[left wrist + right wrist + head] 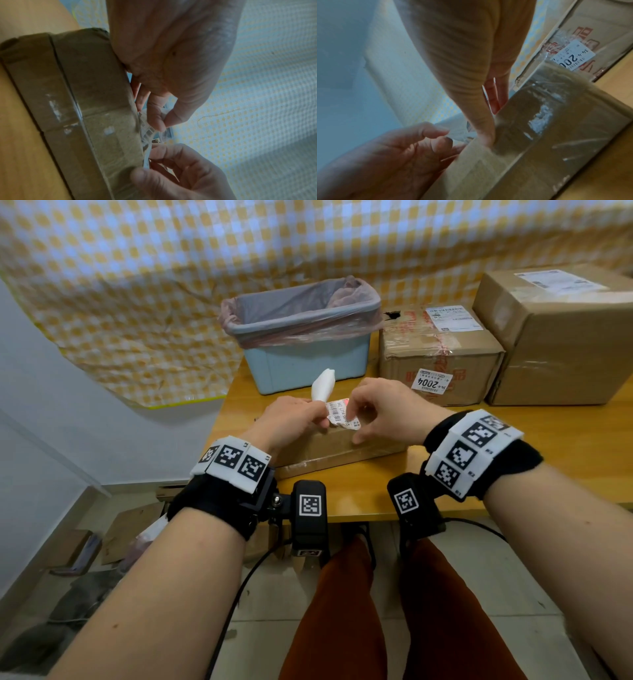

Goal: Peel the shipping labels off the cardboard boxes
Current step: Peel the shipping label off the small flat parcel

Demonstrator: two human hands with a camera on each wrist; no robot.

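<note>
A flat cardboard box [337, 448] lies on the wooden table [513, 446] in front of me. A crumpled white shipping label [342, 414] with a barcode is partly lifted off its top. My left hand [318, 419] pinches the label's left side, and a curled white strip [323, 385] sticks up from those fingers. My right hand [356, 410] pinches the label's right side, with one finger down on the box. In the left wrist view the label [147, 130] hangs between the left hand [159, 121] and the right hand [150, 161], beside the box [85, 101]. The right wrist view shows the label [460, 133] over the box [539, 135].
A light blue bin [308, 361] with a pink liner stands just behind the hands. To its right are a medium box [442, 354] with a top label [452, 318] and a "2004" sticker [432, 381], and a large box [561, 337] with a label [555, 280]. Checked cloth hangs behind.
</note>
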